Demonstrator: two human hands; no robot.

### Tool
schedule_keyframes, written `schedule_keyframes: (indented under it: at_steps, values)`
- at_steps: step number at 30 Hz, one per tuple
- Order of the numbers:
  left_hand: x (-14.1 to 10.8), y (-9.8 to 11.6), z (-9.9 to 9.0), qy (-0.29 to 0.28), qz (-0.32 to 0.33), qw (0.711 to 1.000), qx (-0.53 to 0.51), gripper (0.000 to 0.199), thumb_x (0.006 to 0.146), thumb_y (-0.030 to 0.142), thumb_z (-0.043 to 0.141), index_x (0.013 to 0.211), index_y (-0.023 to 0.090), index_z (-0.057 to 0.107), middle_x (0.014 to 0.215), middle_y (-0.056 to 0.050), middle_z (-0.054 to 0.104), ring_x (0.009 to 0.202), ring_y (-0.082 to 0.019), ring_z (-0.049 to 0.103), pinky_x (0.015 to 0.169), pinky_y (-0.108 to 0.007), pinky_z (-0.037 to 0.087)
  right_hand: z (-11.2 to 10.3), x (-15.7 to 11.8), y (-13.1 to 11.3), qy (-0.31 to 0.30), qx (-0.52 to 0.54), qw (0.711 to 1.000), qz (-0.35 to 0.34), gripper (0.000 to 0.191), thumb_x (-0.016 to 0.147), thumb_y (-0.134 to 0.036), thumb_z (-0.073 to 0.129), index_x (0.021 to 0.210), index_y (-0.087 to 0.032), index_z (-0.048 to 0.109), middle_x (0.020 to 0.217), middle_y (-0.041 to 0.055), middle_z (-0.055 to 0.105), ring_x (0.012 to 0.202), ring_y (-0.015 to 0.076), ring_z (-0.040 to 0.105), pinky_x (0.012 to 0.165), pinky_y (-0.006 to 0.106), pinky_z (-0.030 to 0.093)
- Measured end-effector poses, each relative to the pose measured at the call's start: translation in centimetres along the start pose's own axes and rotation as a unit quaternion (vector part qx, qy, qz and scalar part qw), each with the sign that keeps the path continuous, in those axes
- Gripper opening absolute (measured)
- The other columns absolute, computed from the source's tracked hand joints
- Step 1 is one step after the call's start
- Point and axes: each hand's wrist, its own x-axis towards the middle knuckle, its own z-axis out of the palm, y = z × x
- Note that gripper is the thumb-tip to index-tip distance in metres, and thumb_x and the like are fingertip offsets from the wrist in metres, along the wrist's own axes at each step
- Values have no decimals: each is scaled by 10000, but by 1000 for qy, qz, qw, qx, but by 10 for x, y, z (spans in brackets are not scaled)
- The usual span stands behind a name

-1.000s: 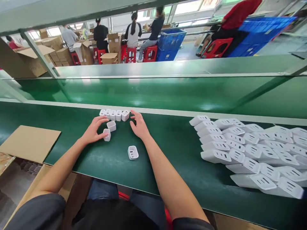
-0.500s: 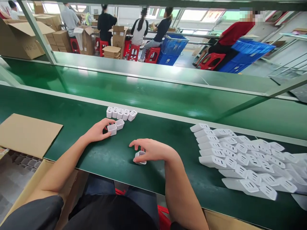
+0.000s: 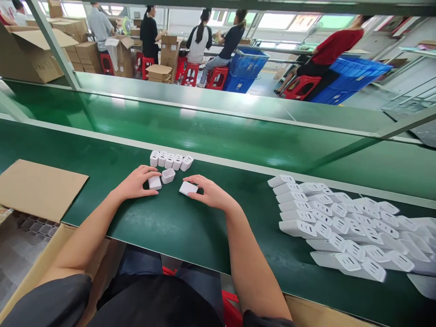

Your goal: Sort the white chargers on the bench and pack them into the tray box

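"Near the bench's (image 3: 163, 227) far edge, why does the row (image 3: 169, 161) stand slots up?"

"Probably to keep the pieces facing alike, though its right end leans. One cup (image 3: 168, 177) sits just nearer, mouth up."

"And each grip?"

"Left hand (image 3: 136, 184) pinches the left block (image 3: 154, 183) between thumb and fingers. Right hand (image 3: 214, 194) pinches the right block (image 3: 188, 188) by one end, perhaps for easy turning. Both blocks are mid-bench, either side of the cup."

"What can't you make out?"

"Slots or openings on either block; only plain sides show. Some fingertips are hidden. Toward the bench's right end, the pile (image 3: 322, 229) blurs, so I can't count it."
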Motion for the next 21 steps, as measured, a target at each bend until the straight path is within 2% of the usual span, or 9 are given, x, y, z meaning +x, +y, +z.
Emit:
schedule_keyframes:
  at_steps: [2, 5, 9, 13, 15, 17, 19, 21]
  values:
    - [1, 0, 2, -12, 19, 1000, 5, 453, 852, 480, 661, 1262, 290, 632, 1363, -66, 580, 1265, -293, 501, 1105, -480, 394, 5, 3, 1, -5, -57, 998, 16, 540, 831, -360, 656, 1352, -258, 556, 1272, 100, 616, 1203, 290, 571, 1037, 480, 474]
    - [3, -1, 2, -5, -7, 999, -31, 402, 894, 493, 597, 1230, 280, 656, 1288, -58, 637, 1198, -270, 551, 1067, -448, 430, 10, 6, 0, -1, -98, 995, 29, 564, 827, -326, 647, 1372, -236, 535, 1225, 105, 627, 1193, 301, 557, 1050, 485, 446]
    - [4, -2, 1, -9, -91, 994, -61, 457, 969, 547, 419, 1216, 253, 667, 1176, -63, 683, 1148, -260, 574, 1023, -429, 466, 16, 10, 0, 36, -35, 999, -5, 472, 800, -247, 606, 1268, -253, 540, 1230, 68, 631, 1161, 259, 568, 1043, 439, 449]
    - [4, -4, 1, -4, -99, 993, -59, 504, 999, 529, 335, 1271, 227, 632, 1275, -66, 657, 1227, -259, 536, 1081, -441, 432, 19, 11, 4, 84, 31, 996, 0, 484, 808, -277, 590, 1274, -252, 462, 1210, 64, 626, 1108, 238, 607, 993, 415, 484]
    - [3, -3, 2, 12, -95, 993, -63, 509, 997, 530, 357, 1329, 222, 589, 1331, -68, 629, 1245, -256, 531, 1095, -436, 423, 22, 12, 3, 107, -1, 994, -7, 554, 822, -298, 596, 1348, -240, 431, 1302, 99, 589, 1190, 267, 572, 1020, 439, 465]
    - [3, -1, 3, 18, -82, 994, -68, 532, 958, 564, 453, 1356, 228, 562, 1356, -72, 610, 1250, -263, 533, 1088, -427, 432, 29, 15, -2, 151, -64, 986, -23, 575, 858, -344, 602, 1398, -230, 438, 1394, 132, 532, 1281, 298, 506, 1062, 466, 427]
    - [3, 1, 5, 13, -61, 996, -67, 586, 893, 585, 571, 1362, 233, 547, 1364, -76, 601, 1250, -275, 535, 1075, -424, 445, 39, 19, -9, 196, -134, 970, -43, 519, 906, -389, 585, 1393, -237, 490, 1422, 145, 513, 1313, 310, 474, 1076, 478, 400]
    - [3, 1, 9, 7, -48, 997, -62, 585, 871, 555, 615, 1352, 229, 544, 1354, -78, 604, 1232, -275, 550, 1058, -425, 461, 50, 25, -16, 214, -199, 954, -66, 428, 943, -368, 556, 1353, -247, 547, 1427, 147, 523, 1303, 308, 486, 1068, 485, 381]
